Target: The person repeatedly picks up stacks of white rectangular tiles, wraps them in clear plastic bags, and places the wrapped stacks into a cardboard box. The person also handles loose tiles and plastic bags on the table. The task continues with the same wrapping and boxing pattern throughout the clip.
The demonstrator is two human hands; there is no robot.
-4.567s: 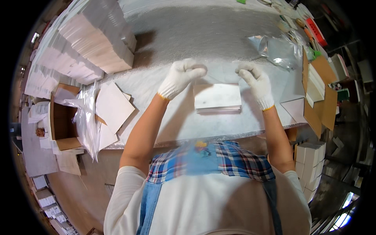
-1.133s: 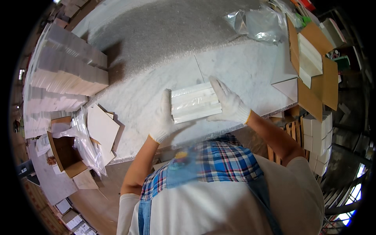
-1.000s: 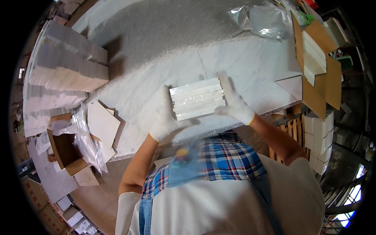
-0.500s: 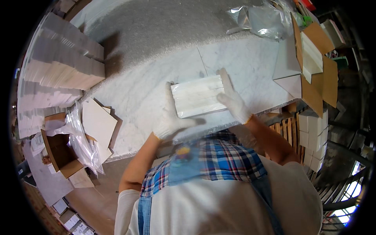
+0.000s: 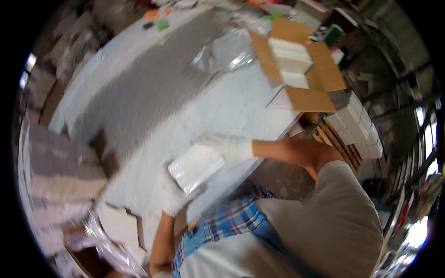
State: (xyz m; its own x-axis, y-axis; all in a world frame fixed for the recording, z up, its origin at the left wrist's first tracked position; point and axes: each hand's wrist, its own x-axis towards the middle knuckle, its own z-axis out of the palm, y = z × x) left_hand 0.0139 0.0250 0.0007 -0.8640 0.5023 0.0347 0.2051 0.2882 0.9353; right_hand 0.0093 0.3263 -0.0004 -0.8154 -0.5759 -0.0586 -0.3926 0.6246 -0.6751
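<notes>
A flat white bundle wrapped in clear film (image 5: 197, 167) is between my two gloved hands, tilted at an angle near the front edge of the pale marble-look worktop (image 5: 222, 104). My left hand (image 5: 175, 194), in a white knit glove, grips its left end, with the thumb along the near side. Across its upper right end lies my right hand (image 5: 234, 148), in a matching glove, its fingers closed over that end. Motion smears both hands and the bundle. Whether the bundle touches the worktop I cannot tell.
At the far right stands an open cardboard carton (image 5: 310, 99) with white packs inside. Crumpled clear plastic (image 5: 232, 51) lies beside it. Tall stacks of flat pieces (image 5: 65, 162) rise at the left, above white cardboard sheets (image 5: 123, 227). White boxes (image 5: 357, 123) are stacked right of the worktop.
My view has swung toward the right, so the carton sits nearer the middle. The bundle has turned in my hands, and my right hand has shifted from its right side to over its upper end.
</notes>
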